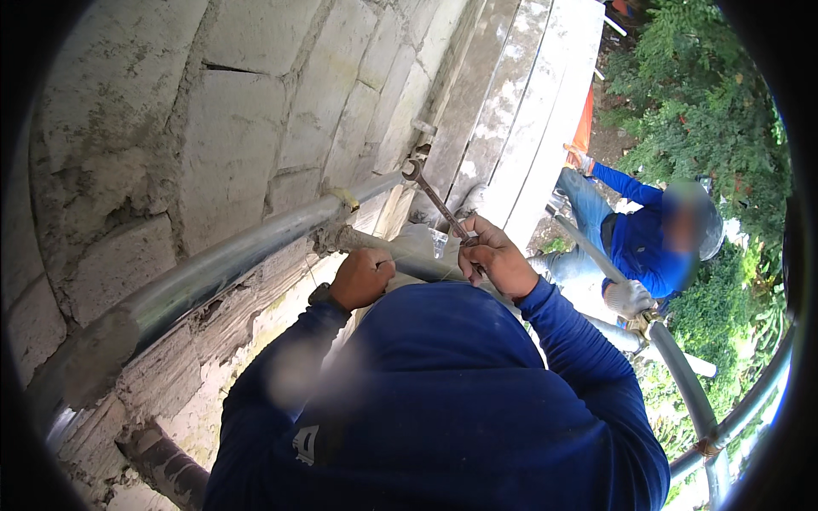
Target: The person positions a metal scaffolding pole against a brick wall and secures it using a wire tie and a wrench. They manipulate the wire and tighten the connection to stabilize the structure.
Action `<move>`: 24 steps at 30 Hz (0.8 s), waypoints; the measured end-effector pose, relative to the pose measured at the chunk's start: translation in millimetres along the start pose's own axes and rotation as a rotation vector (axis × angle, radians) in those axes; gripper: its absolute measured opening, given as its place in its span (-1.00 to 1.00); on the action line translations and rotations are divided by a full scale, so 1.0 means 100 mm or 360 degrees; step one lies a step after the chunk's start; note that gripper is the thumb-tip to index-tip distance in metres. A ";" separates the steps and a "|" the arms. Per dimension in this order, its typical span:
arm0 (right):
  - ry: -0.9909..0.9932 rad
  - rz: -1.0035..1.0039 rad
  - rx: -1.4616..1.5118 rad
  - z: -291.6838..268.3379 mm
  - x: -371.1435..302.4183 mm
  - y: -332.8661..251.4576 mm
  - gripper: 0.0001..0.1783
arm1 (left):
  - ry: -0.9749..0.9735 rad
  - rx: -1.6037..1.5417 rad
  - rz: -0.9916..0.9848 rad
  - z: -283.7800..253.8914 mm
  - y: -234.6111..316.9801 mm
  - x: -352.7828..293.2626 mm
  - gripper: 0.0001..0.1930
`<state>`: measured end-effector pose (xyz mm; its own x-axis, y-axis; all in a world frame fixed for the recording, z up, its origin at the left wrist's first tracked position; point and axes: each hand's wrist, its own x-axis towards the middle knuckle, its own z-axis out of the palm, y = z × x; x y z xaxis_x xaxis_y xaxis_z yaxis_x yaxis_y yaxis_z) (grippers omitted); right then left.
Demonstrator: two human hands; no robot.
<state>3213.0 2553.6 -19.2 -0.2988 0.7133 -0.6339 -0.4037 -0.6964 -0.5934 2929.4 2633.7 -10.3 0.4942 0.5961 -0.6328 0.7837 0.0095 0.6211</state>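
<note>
My right hand (496, 260) is closed around the lower end of a combination wrench (441, 204). The wrench slants up to the left, its jaw beside the far end of a long grey metal pipe (247, 247). Whether the jaw grips anything there, I cannot tell. My left hand (362, 278) is curled shut in front of my chest, close to a second, shorter pipe (413, 260). Its fingertips are turned away, so anything in them is hidden. A brass-coloured clip (348, 200) sits on the long pipe.
A rough block wall (239, 128) rises on the left. Weathered planks (503, 102) run away ahead. To the right, a person in blue (635, 234) with a helmet and gloves grips a scaffold pipe (682, 366). Pipes cross at lower right, with green foliage (707, 94) beyond.
</note>
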 end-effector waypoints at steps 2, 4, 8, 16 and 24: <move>-0.0010 0.0043 -0.0199 0.06 0.03 0.04 -0.68 | 0.0031 0.0047 0.0018 0.02 -0.02 -0.01 -0.68; -0.0029 0.0046 -0.0423 0.13 0.02 0.01 -0.69 | 0.0091 0.0115 0.0077 0.06 -0.07 -0.03 -0.68; -0.0078 -0.0112 -0.0886 0.06 0.03 0.17 -0.54 | 0.0057 0.0057 -0.0017 0.04 -0.02 -0.03 -0.69; -0.0061 -0.0308 -0.1134 0.06 -0.17 0.13 -0.32 | 0.0066 0.0155 0.0015 0.04 -0.03 0.00 -0.69; 0.0116 -0.0331 -0.1285 0.29 -0.30 0.18 -0.31 | 0.0014 0.0495 0.0288 0.03 0.08 0.00 -0.74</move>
<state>3189.3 2521.8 3.8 -0.2188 0.8460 -0.4861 0.3073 -0.4131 -0.8573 2936.5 2631.4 -6.3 0.6335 0.5726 -0.5204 0.7613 -0.3408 0.5517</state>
